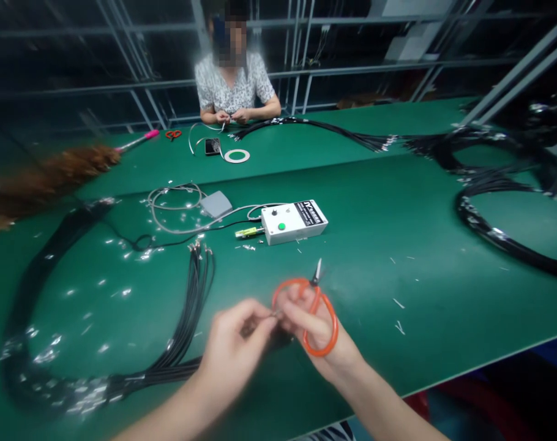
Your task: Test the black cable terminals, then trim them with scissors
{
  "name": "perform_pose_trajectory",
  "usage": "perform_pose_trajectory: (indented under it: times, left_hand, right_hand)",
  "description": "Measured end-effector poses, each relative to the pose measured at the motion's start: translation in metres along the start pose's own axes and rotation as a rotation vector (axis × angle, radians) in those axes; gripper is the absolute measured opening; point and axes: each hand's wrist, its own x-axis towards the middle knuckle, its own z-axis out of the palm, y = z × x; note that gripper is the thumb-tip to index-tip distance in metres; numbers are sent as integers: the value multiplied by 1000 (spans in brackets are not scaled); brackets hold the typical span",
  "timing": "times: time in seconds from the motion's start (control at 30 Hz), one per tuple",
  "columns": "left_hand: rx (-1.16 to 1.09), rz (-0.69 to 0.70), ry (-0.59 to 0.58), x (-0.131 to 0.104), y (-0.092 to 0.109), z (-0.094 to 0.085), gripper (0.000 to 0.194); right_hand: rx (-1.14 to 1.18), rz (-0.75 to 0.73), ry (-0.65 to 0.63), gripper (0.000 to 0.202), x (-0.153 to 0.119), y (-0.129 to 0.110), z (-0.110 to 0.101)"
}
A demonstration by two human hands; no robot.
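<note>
My left hand [239,334] is closed in a pinch, thumb against forefinger, on what looks like the thin end of a black cable; the tip is small and blurred. Orange-handled scissors [319,278] hang in my right hand [308,315], their loops around its fingers and palm and the short blades pointing away from me. The fingertips of both hands meet at the cable end. A bundle of black cables [168,367] passes behind my left wrist, and other cable ends with metal tips [198,248] fan out to its left.
Beyond my hands stands a white control box [294,222] with a green button, wired to a grey pedal [216,204]. More coiled cables [494,233] lie at right. Across the green table [374,214] sits a co-worker [235,86], near a tape roll [237,156]. A brown duster [53,180] lies left.
</note>
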Motion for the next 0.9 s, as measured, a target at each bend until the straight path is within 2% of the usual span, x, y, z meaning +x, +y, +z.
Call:
perform_pose_trajectory:
  times: [0.13,0.27,0.4,0.5,0.73,0.9]
  left_hand:
    - [-81,-14,73,1,-3,3,19]
    - [-82,-19,107,2,-3,2,19]
    - [-19,10,58,0,-2,1,21]
    - [-5,7,15,-3,-3,0,22]
    - [-235,-128,-71,-1,1,-3,32]
    - [-240,-143,-73,1,1,-3,32]
  right_hand:
    - [-8,-42,34,28,-5,18,-7]
    - [-61,-24,66,27,-8,18,-15]
    - [30,-11,37,27,-6,8,-8]
    - [95,14,10,29,-2,9,-3]
    - [83,160,91,30,0,27,-13]
    - [133,91,72,25,-1,14,-9]
